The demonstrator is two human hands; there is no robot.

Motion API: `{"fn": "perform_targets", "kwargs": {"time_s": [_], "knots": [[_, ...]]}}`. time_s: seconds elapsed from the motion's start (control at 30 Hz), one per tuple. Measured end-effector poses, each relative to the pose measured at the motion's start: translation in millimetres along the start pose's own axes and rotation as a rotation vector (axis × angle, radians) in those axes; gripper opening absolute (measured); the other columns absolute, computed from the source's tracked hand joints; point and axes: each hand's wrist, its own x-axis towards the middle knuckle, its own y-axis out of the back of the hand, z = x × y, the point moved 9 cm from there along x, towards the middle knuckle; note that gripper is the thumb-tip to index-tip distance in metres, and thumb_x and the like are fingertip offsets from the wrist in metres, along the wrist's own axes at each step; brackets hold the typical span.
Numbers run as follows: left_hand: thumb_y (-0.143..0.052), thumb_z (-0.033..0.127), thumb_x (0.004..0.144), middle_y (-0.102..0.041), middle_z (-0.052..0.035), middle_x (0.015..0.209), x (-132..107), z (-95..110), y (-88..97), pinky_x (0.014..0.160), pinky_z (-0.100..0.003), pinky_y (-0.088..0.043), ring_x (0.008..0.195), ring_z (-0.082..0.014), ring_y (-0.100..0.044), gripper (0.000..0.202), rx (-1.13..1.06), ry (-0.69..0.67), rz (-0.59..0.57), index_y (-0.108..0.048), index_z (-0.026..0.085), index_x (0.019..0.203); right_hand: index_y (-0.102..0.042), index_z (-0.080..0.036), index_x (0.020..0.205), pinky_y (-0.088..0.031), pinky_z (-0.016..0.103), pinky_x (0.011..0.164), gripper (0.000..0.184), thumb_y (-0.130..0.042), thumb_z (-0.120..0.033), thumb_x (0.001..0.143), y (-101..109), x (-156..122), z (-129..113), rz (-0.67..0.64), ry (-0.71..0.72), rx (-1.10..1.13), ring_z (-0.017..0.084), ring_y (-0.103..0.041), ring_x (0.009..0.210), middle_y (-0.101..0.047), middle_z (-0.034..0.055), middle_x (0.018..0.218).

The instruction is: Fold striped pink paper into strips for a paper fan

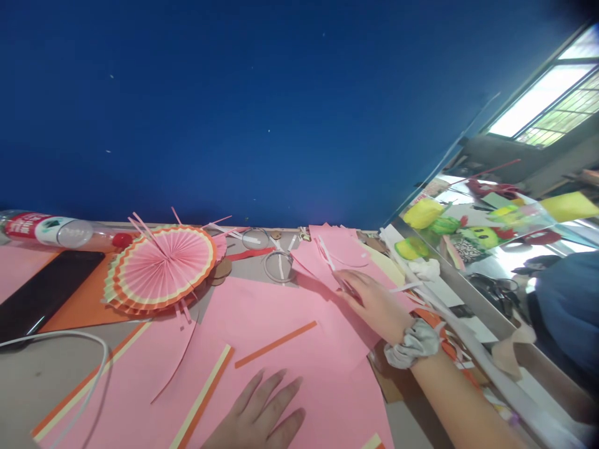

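Note:
My left hand (262, 411) lies flat with fingers spread on a large pink paper sheet (262, 312). An orange paper strip (276, 344) rests on the sheet just beyond its fingertips. My right hand (374, 305), a grey scrunchie (412, 344) at its wrist, reaches over more pink paper (311, 265) at the back right. Its fingers are closed around a slim whitish stick-like thing (328, 257), whose exact kind is unclear. Left of the hands sits a pleated pink, cream and orange paper fan rosette (163, 262) with thin paper strips sticking out.
At the left are a bottle (70, 231) with a red cap, a black phone (42, 293) and a white cable (88, 337). Rolls of clear tape (279, 267) lie near the blue partition (243, 112). Another person's dark blue clothing (568, 312) shows at the right.

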Motion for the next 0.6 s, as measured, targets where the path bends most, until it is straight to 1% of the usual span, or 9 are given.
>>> {"fn": "perform_targets", "kwargs": {"time_s": [0.07,0.17,0.27,0.37,0.43,0.53,0.6], "knots": [[-0.057,0.025,0.081,-0.059,-0.0054,0.117,1.1,-0.1,0.8,0.109,-0.046,-0.011,0.115,-0.0242,-0.047,0.019,-0.002,0.000,0.001,-0.058,0.021,0.100,-0.052,-0.019,0.119,-0.041,0.040,0.098,0.036,-0.044,-0.037,0.088,-4.6,-2.9,0.2,-0.018,0.008,-0.021,0.024,-0.050,0.115,-0.056,0.0092,0.122],[-0.056,0.026,0.082,-0.059,-0.0052,0.116,2.9,0.2,1.7,0.109,-0.045,-0.013,0.114,-0.0240,-0.048,0.018,0.000,-0.002,0.002,-0.058,0.021,0.099,-0.048,-0.017,0.125,-0.034,0.047,0.102,0.044,-0.045,-0.039,0.087,-6.5,-5.9,3.7,-0.011,-0.007,-0.063,0.027,-0.041,0.123,-0.049,0.0117,0.130],[-0.056,0.024,0.082,-0.059,-0.0054,0.115,4.0,0.1,3.2,0.108,-0.045,-0.015,0.113,-0.0244,-0.049,0.016,-0.003,0.000,0.014,-0.059,0.021,0.098,-0.046,-0.014,0.127,-0.029,0.051,0.103,0.048,-0.050,-0.034,0.083,-10.6,-4.5,3.2,-0.006,-0.019,-0.099,0.030,-0.039,0.124,-0.047,0.0139,0.132],[-0.057,0.022,0.081,-0.059,-0.0055,0.115,3.9,-0.3,4.2,0.108,-0.044,-0.016,0.112,-0.0248,-0.049,0.017,-0.006,0.003,0.027,-0.060,0.021,0.097,-0.049,-0.013,0.124,-0.030,0.048,0.103,0.045,-0.047,-0.023,0.081,-15.5,3.1,-0.7,0.006,-0.031,-0.114,0.029,-0.043,0.121,-0.050,0.0139,0.129],[-0.058,0.022,0.080,-0.059,-0.0056,0.115,3.5,0.2,3.2,0.108,-0.045,-0.015,0.113,-0.0252,-0.048,0.019,-0.003,-0.004,0.019,-0.060,0.021,0.098,-0.050,-0.012,0.123,-0.032,0.044,0.103,0.044,-0.045,-0.019,0.080,-15.7,10.5,-0.8,0.025,-0.050,-0.113,0.027,-0.045,0.119,-0.052,0.0134,0.127],[-0.057,0.022,0.080,-0.059,-0.0056,0.116,3.4,0.5,1.4,0.108,-0.045,-0.015,0.114,-0.0250,-0.048,0.019,0.001,-0.010,0.000,-0.059,0.021,0.099,-0.050,-0.013,0.122,-0.038,0.034,0.099,0.044,-0.041,-0.014,0.079,-8.5,20.4,6.7,0.060,-0.098,-0.098,0.022,-0.051,0.114,-0.055,0.0107,0.125],[-0.056,0.022,0.081,-0.059,-0.0055,0.116,3.8,0.4,1.5,0.108,-0.045,-0.015,0.114,-0.0246,-0.048,0.018,-0.001,-0.009,0.000,-0.059,0.021,0.099,-0.050,-0.015,0.122,-0.043,0.031,0.090,0.045,-0.039,-0.011,0.079,1.5,23.7,16.8,0.087,-0.147,-0.093,0.020,-0.057,0.106,-0.059,0.0093,0.119]]}}
